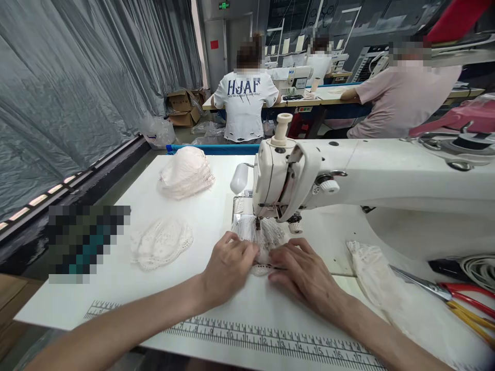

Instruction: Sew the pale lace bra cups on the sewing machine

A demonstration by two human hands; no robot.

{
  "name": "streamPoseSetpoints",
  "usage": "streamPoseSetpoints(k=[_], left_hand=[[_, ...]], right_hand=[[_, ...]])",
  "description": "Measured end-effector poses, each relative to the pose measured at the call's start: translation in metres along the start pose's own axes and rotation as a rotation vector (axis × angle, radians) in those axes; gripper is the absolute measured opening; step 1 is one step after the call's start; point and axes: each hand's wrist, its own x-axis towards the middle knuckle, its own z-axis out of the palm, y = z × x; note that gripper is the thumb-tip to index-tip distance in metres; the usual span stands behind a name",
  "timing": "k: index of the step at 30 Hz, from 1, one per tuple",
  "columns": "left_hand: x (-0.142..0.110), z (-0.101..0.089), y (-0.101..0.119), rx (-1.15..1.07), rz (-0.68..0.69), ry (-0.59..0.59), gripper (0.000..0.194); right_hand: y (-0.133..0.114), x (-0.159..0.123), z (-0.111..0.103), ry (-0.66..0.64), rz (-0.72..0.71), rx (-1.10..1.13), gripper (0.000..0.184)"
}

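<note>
A small white lace piece [264, 238] lies under the needle of the white sewing machine [348, 178]. My left hand [228, 268] rests on its left side, fingers curled and pressing the lace down onto the table. On the right side lies my right hand [305, 273], its fingers stretched toward the lace and flat on its near edge. Both hands sit just in front of the presser foot [257, 224].
A flat lace piece [160, 242] and a stack of pale cups [185, 172] lie on the white table [201, 211] to the left. More lace [377, 273] and red-handled scissors [444, 293] are at right. A printed ruler [270, 342] runs along the front edge. Three people work at benches behind.
</note>
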Motion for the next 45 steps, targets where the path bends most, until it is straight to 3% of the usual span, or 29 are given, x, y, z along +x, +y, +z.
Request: streamPoseSetpoints(k=[5, 8, 11, 15, 20, 27, 33, 45], left_hand=[[0.011, -0.005, 0.003, -0.020, -0.050, -0.015, 0.020], [0.013, -0.006, 0.008, 0.039, -0.026, -0.011, 0.023], [0.015, -0.004, 0.008, 0.104, 0.018, 0.037, 0.013], [0.017, -0.001, 0.005, 0.117, 0.034, 0.072, 0.016], [0.013, 0.006, 0.007, 0.116, 0.007, 0.109, 0.019], [-0.002, 0.007, 0.009, 0.055, -0.051, 0.022, 0.010], [-0.005, 0.000, 0.010, 0.034, -0.010, 0.048, 0.011], [0.000, -0.009, 0.015, 0.041, 0.083, 0.091, 0.017]], right_hand=[[0.002, 0.001, 0.005, 0.054, 0.049, -0.031, 0.021], [0.005, 0.002, 0.006, 0.075, 0.028, 0.000, 0.019], [0.007, 0.002, 0.004, 0.077, -0.005, -0.018, 0.017], [0.007, 0.003, 0.004, 0.078, 0.035, -0.069, 0.023], [0.006, 0.004, 0.007, 0.048, 0.059, -0.075, 0.027], [0.000, -0.002, -0.004, -0.002, -0.049, -0.010, 0.018], [0.000, -0.003, -0.002, -0.040, -0.125, -0.052, 0.015], [-0.003, -0.007, -0.005, -0.082, -0.116, 0.020, 0.018]])
